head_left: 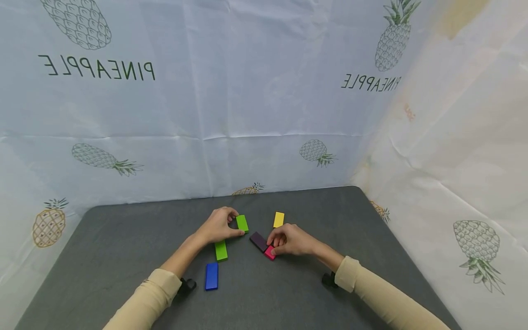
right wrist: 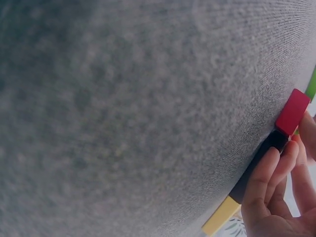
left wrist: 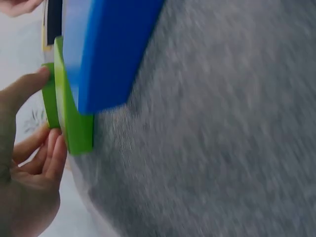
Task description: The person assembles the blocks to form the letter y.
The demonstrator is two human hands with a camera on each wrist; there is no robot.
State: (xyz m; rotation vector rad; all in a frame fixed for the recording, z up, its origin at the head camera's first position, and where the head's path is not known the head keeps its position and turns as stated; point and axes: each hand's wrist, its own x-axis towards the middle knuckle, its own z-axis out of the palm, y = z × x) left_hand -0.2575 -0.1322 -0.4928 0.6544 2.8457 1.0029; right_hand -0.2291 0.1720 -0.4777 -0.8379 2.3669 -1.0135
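Observation:
My left hand pinches the farther green block between its thumb and fingers. A second green block lies just nearer, close by that wrist, with a blue block nearer still. My right hand pinches a red block with thumb and fingertips, partly covering it. The red block meets the near end of a dark, almost black block, which lies at a slant. In the right wrist view, fingers curl beside the dark block and the thumb is at the red block.
A yellow block lies beyond the right hand. The blocks are on a dark grey table. White cloth printed with pineapples hangs behind the table and along its right side. Black wrist devices show below both cuffs.

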